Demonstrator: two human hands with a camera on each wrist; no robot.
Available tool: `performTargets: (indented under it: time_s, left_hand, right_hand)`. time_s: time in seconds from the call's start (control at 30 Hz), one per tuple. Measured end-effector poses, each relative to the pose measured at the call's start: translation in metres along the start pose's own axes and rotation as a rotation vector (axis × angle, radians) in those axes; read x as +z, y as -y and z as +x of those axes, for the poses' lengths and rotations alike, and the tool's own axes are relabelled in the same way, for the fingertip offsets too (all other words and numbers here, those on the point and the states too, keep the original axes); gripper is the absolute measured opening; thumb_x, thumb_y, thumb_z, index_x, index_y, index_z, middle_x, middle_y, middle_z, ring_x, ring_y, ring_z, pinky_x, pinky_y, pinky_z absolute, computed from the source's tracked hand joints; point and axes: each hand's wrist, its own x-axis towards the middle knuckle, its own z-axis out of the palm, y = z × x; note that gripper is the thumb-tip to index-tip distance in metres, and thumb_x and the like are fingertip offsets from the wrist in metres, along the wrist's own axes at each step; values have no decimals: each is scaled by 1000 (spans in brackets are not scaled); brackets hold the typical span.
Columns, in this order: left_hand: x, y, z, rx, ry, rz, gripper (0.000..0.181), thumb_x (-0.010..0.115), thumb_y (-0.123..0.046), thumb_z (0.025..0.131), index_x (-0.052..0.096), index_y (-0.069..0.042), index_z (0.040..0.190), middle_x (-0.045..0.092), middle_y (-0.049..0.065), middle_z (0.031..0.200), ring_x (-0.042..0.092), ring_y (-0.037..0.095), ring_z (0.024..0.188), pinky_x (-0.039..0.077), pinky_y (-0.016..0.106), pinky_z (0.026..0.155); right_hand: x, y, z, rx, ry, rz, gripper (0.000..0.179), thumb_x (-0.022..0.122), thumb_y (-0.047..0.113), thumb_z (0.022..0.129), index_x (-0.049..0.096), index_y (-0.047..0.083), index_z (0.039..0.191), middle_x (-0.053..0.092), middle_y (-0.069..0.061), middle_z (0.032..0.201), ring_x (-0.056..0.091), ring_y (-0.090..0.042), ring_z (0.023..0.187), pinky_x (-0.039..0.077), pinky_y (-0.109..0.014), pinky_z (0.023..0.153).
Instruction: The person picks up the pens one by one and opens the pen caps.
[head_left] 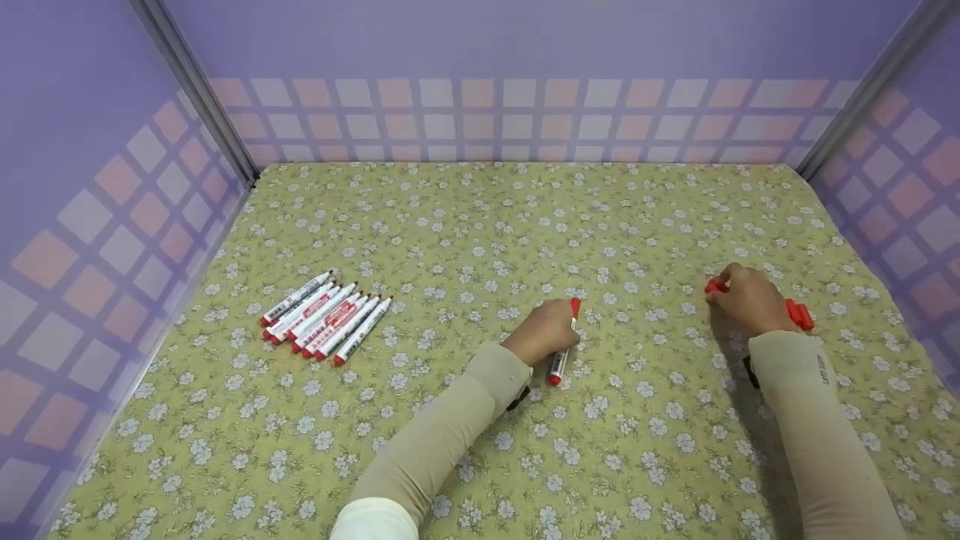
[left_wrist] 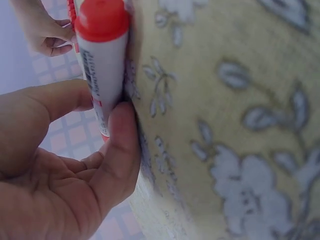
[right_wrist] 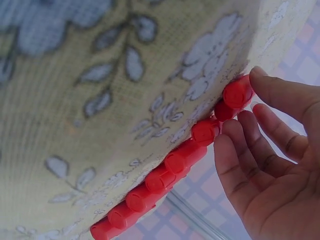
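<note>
My left hand [head_left: 546, 330] holds a white marker [head_left: 559, 364] low over the cloth, thumb on one side and fingers on the other. The marker has a red cap [head_left: 575, 306] on its far end and a red near end. In the left wrist view the marker barrel [left_wrist: 105, 65] runs between the thumb and fingers. My right hand [head_left: 754, 300] pinches a red marker cap [right_wrist: 237, 95] at one end of a row of red caps [right_wrist: 160, 180]. In the head view the hand hides most of that row.
At the left lies a slanted group of white markers [head_left: 326, 315], uncapped, dark tips pointing away. A flowered yellow-green cloth [head_left: 465, 225] covers the table. Purple checked panels [head_left: 495, 45] stand at the back and both sides.
</note>
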Motion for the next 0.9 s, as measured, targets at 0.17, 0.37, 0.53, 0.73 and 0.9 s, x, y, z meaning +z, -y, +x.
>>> performTargets:
  time_s: [0.17, 0.37, 0.53, 0.73, 0.9]
  left_hand:
    - [-2, 3, -1, -11, -13, -26, 25, 59, -8, 93, 49, -11, 69, 42, 1, 63, 38, 11, 50, 34, 25, 49]
    - [-7, 3, -6, -17, -2, -61, 11, 57, -11, 95, 54, -9, 84, 50, 3, 72, 45, 12, 54, 39, 26, 49]
    - [-15, 2, -9, -21, -2, -53, 15, 54, -16, 97, 53, -10, 84, 46, 2, 68, 39, 11, 49, 35, 26, 44]
    - [-22, 3, -14, 48, -44, -5, 27, 54, -27, 98, 60, -7, 116, 55, 1, 76, 36, 10, 48, 32, 25, 43]
    - [-29, 7, -21, 139, -51, 8, 33, 49, -14, 98, 56, -9, 130, 62, 5, 92, 35, 10, 48, 31, 24, 43]
  right_hand:
    - [-2, 5, 0, -15, -15, -3, 36, 60, 18, 95, 51, -8, 118, 57, -27, 101, 55, -27, 73, 46, -34, 59]
    - [-5, 17, 0, -48, -13, 13, 41, 54, 20, 98, 49, -7, 127, 58, -27, 102, 60, -29, 74, 49, -38, 60]
    - [-5, 31, 0, -70, -30, 9, 46, 54, 25, 98, 48, -6, 132, 54, -31, 116, 61, -41, 94, 51, -50, 72]
    - [-3, 48, -2, -175, -86, -7, 44, 51, 25, 100, 50, -7, 131, 54, -32, 118, 56, -46, 101, 47, -56, 81]
    - [-1, 68, -5, -272, -59, -15, 47, 48, 27, 102, 47, -4, 137, 50, -30, 131, 52, -45, 114, 45, -57, 90]
